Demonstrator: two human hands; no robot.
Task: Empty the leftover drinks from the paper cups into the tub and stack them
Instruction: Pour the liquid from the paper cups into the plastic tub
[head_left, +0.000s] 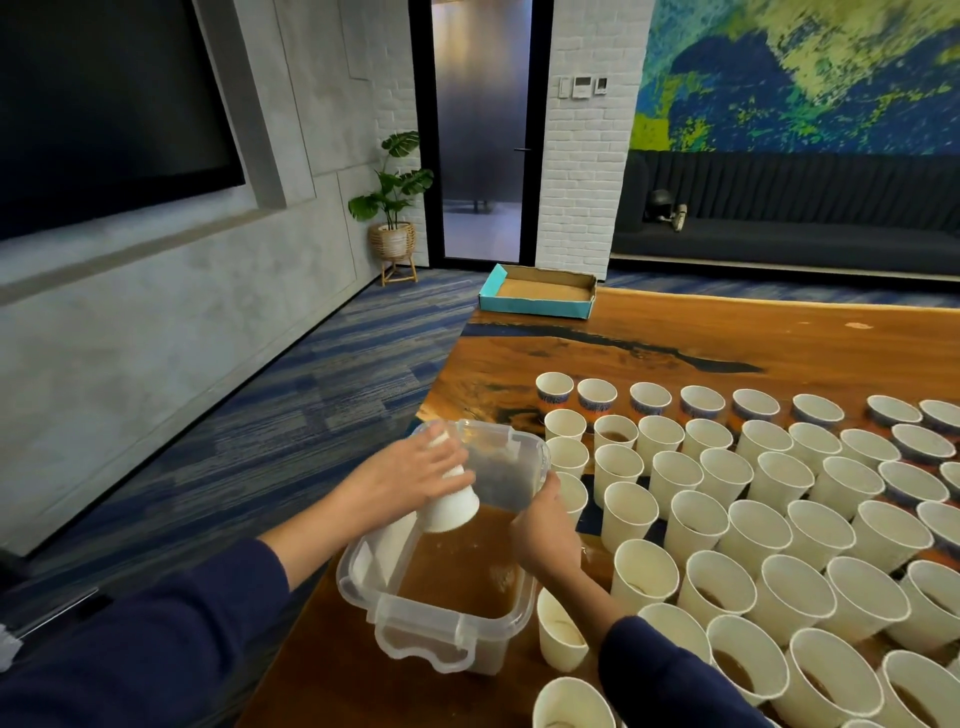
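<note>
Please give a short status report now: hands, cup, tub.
Left hand holds paper cup tipped mouth-down over tub. Right hand grips tub's right rim. Tub holds brown liquid. Nothing in the way.

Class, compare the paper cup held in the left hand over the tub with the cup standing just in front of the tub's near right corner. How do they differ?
The held cup is tipped mouth-down over the tub, gripped by the left hand; the standing cup sits upright on the table, untouched. The standing cup shows brown dregs inside; the held cup's inside is hidden. Both are plain white paper.
</note>
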